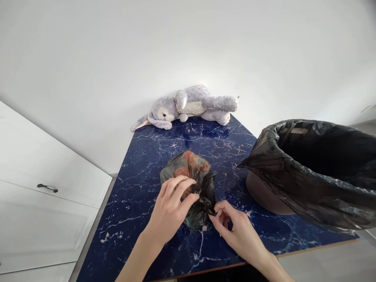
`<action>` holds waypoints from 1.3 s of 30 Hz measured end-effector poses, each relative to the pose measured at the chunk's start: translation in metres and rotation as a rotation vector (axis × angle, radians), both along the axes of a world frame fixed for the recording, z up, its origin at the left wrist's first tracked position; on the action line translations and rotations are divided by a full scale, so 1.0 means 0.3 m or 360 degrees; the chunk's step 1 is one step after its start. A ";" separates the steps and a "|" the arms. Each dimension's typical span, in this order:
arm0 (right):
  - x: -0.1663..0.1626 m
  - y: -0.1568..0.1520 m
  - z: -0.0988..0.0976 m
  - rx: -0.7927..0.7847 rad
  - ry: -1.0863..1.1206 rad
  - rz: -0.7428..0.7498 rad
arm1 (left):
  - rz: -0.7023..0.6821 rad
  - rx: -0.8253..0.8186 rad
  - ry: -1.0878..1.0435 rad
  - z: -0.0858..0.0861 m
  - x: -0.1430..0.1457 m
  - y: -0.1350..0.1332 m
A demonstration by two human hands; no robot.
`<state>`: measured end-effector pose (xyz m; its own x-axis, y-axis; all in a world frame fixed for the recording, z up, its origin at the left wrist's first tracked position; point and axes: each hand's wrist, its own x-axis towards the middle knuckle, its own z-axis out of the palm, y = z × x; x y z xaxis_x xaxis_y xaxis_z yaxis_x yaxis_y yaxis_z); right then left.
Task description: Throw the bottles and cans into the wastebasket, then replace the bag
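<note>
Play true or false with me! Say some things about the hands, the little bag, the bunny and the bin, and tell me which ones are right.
1. The left hand and the right hand both grip the small bag. True.
2. The toy bunny sits upright. False: it lies on its side at the table's far end, by the wall.
3. The table is dark blue with white veins. True.
4. The bin stands left of the small bag. False: it is on the right, lined with a black bag.
5. The small bag lies inside the bin. False: it rests on the table.
</note>
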<state>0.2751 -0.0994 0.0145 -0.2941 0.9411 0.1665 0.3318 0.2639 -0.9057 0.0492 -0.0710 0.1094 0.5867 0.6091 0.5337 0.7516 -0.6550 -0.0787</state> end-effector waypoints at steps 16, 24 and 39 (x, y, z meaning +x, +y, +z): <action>0.068 -0.041 -0.060 -0.0075 0.0029 -0.0168 | 0.0550 -0.0404 -0.1187 -0.052 -0.036 -0.015; 0.071 -0.060 -0.012 0.0294 -0.0074 -0.0037 | 0.0431 -0.0345 -0.0911 -0.100 0.036 -0.079; 0.199 -0.079 0.057 0.0090 -0.0782 0.0512 | 0.0532 -0.0693 -0.1551 -0.038 0.049 -0.121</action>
